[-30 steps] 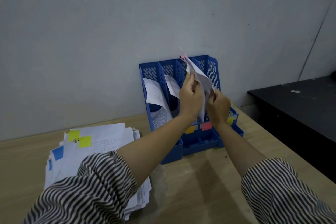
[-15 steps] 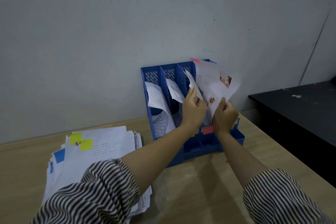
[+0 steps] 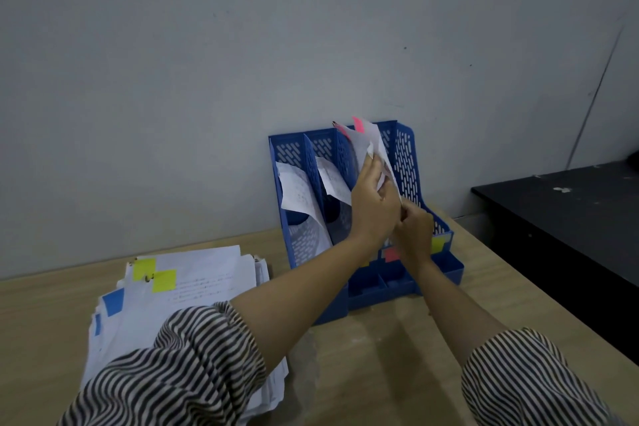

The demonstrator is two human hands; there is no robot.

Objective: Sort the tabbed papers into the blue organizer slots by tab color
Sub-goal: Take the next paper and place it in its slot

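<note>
Hands meet at the organizer: left hand and right hand, fingers clamped on the pink-tabbed papers, feeding them into the third slot. Next: push down, release, fetch from the pile.

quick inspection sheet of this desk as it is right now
surface: light wooden desk, papers at left, organizer at the back by the wall
job's things: blue organizer upright; two left slots each hold a curled sheet; pink-tabbed papers going into a slot right of them; paper stack lies flat with yellow and blue tabs
clutter: nothing seen
hands: left hand holds the pink-tabbed papers; right hand grips their lower edge
cables: nothing seen
surroundings: grey wall behind; black table at right
</note>
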